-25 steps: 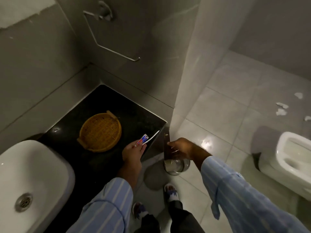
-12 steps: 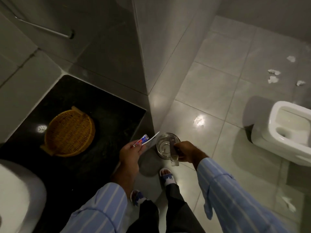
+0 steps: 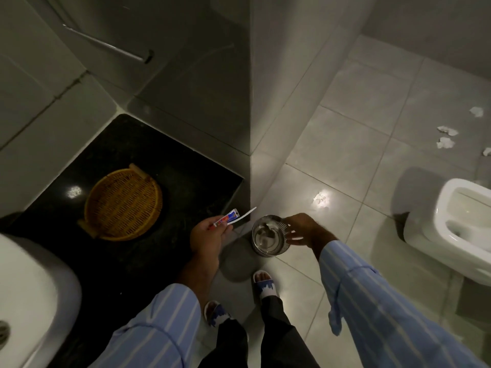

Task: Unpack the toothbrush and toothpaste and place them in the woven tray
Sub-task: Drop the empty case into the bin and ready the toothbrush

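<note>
A person's left hand (image 3: 208, 236) pinches an unwrapped toothpaste (image 3: 228, 219) and toothbrush (image 3: 245, 214); the right hand (image 3: 305, 229) hangs spread over a bin (image 3: 269, 236). The empty tray (image 3: 123, 204) waits at ten o'clock, unpacking apparently done, placing left.

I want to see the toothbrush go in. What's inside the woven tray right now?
Nothing: the woven tray shows only its bare weave. The toothbrush and toothpaste are in the left hand.
</note>
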{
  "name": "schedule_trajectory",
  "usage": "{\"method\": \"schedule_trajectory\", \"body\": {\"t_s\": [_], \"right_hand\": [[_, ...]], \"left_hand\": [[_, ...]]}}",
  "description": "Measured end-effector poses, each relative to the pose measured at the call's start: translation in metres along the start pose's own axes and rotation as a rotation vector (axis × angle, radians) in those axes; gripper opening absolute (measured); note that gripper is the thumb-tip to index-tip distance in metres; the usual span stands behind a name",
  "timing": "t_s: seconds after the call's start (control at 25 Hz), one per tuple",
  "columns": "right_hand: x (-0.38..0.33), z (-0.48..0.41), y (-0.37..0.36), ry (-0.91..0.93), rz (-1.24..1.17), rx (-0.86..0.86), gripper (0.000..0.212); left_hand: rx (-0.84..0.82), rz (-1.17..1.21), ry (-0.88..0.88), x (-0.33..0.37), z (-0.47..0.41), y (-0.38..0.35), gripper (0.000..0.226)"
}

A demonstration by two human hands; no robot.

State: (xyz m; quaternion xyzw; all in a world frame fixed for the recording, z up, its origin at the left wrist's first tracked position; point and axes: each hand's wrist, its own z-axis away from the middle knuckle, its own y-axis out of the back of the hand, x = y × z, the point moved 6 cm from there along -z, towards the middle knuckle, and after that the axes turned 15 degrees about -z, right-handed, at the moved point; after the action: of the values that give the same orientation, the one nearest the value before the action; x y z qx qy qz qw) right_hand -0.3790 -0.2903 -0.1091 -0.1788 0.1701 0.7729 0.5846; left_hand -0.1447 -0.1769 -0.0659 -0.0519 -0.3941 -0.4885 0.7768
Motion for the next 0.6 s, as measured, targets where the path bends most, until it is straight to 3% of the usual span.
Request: {"method": "schedule_trajectory", "body": {"t_s": [0.08, 0.16, 0.28, 0.36, 0.52, 0.6], "right_hand": [[-0.042, 0.015, -0.025, 0.275, 0.16, -0.045, 0.023], [-0.081, 0.045, -0.066, 0.56, 0.336, -0.194, 0.028], [-0.114, 0.093, -0.138, 0.877, 0.774, -0.418, 0.034], [-0.122, 0.118, -0.181, 0.96, 0.946, -0.475, 0.035], [-0.13, 0.148, -0.24, 1.001, 0.93, -0.463, 0.026], [-0.133, 0.157, -0.264, 0.969, 0.836, -0.475, 0.021]], "left_hand": [[-0.01, -0.081, -0.081, 0.011, -0.003, 0.009, 0.022], [-0.021, -0.207, -0.193, 0.027, -0.004, 0.024, 0.02], [-0.041, -0.452, -0.363, 0.056, 0.0, 0.05, 0.017], [-0.057, -0.519, -0.421, 0.073, 0.001, 0.076, 0.018], [0.0, -0.479, -0.564, 0.104, 0.009, 0.143, 0.021], [0.027, -0.351, -0.518, 0.111, 0.009, 0.179, 0.035]]}}
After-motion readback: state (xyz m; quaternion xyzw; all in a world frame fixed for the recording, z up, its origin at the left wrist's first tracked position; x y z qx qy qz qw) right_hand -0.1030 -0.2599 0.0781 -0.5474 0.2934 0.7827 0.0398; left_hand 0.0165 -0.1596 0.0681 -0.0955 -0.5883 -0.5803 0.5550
